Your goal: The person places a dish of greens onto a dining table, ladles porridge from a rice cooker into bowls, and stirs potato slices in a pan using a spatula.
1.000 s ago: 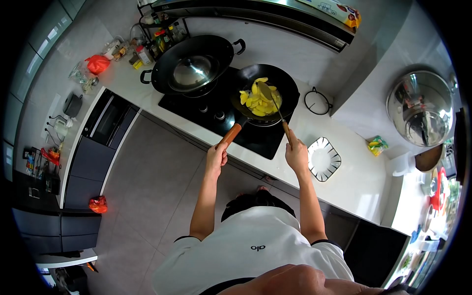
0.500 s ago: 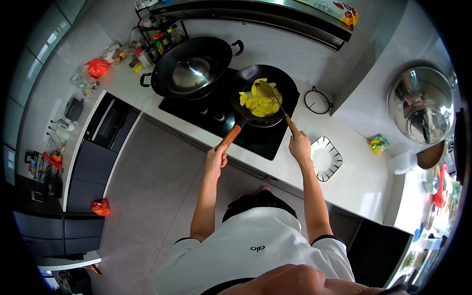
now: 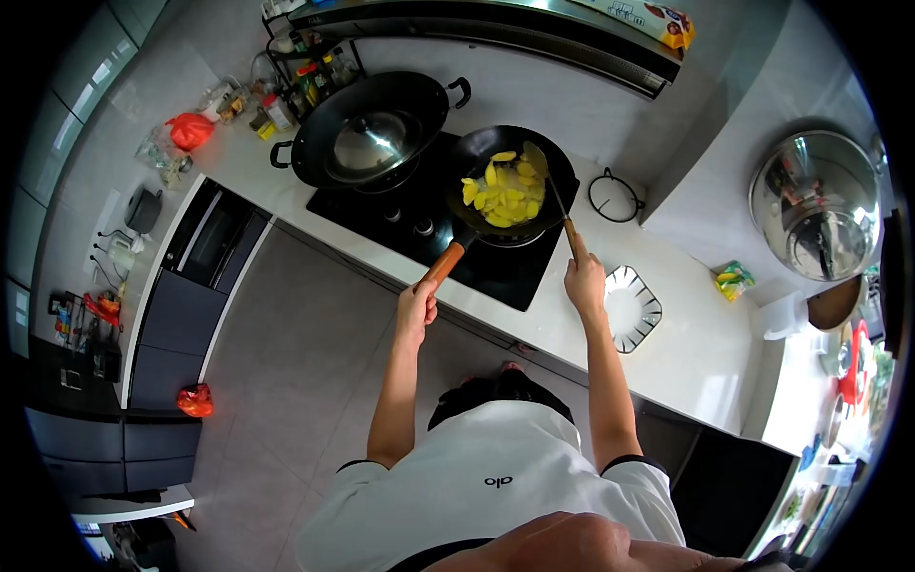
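Observation:
My left hand (image 3: 416, 312) is wrapped round the wooden handle of a dark frying pan (image 3: 464, 160), which sits on the right side of the black cooktop (image 3: 505, 283). Yellow slices (image 3: 500, 195), which look like potato, lie in the pan in some liquid. My right hand (image 3: 584, 279) grips the wooden handle of a spatula (image 3: 536, 160). Its broad blade is at the right inner side of the pan, beside the slices. Just right of that hand, a white dish with dark rim stripes (image 3: 634, 310) rests on the counter.
A large black wok (image 3: 329, 129) with a shiny domed lid stands on the left burner. Right of the cooktop lies a black ring stand (image 3: 616, 194). Spice bottles (image 3: 310, 86) crowd the back left corner, and a range hood (image 3: 496, 36) overhangs the back.
The spatula blade has shifted right, from over the slices to the pan's right side. The slices are more spread out. My left hand still holds the pan handle.

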A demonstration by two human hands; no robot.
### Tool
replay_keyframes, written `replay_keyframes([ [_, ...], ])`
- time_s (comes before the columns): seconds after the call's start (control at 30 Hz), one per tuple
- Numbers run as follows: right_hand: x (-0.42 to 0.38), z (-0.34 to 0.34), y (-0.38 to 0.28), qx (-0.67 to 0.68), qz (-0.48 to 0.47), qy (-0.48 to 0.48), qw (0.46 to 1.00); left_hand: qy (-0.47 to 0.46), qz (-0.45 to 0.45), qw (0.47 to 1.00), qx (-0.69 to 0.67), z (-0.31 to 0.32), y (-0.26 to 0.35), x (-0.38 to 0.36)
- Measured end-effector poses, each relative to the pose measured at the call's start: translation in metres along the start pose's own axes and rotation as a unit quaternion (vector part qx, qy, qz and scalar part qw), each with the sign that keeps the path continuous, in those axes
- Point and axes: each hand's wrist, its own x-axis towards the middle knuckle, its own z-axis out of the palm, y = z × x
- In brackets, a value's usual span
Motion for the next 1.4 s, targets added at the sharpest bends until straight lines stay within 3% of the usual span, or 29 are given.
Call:
replay_keyframes([
  [0.2,-0.017,-0.014,-0.002,0.059,-0.006,0.002,0.998,-0.006,-0.004,1.000,0.005,0.000,0.003,0.000],
  [0.33,-0.033,-0.028,0.001,0.079,-0.081,-0.007,0.994,-0.005,-0.006,1.000,0.002,0.000,0.005,-0.001],
  [0.7,-0.027,-0.089,0.001,-0.196,-0.146,-0.054,0.968,-0.005,-0.009,1.000,0.010,0.001,0.005,-0.002],
  [1.0,-0.001,-0.060,-0.008,-0.219,-0.152,-0.089,0.960,-0.006,-0.007,1.000,0.013,0.000,0.005,-0.002],
  [1.4,0.028,-0.013,-0.023,-0.144,-0.133,-0.057,0.979,-0.009,-0.005,1.000,0.012,-0.002,0.002,0.001],
])
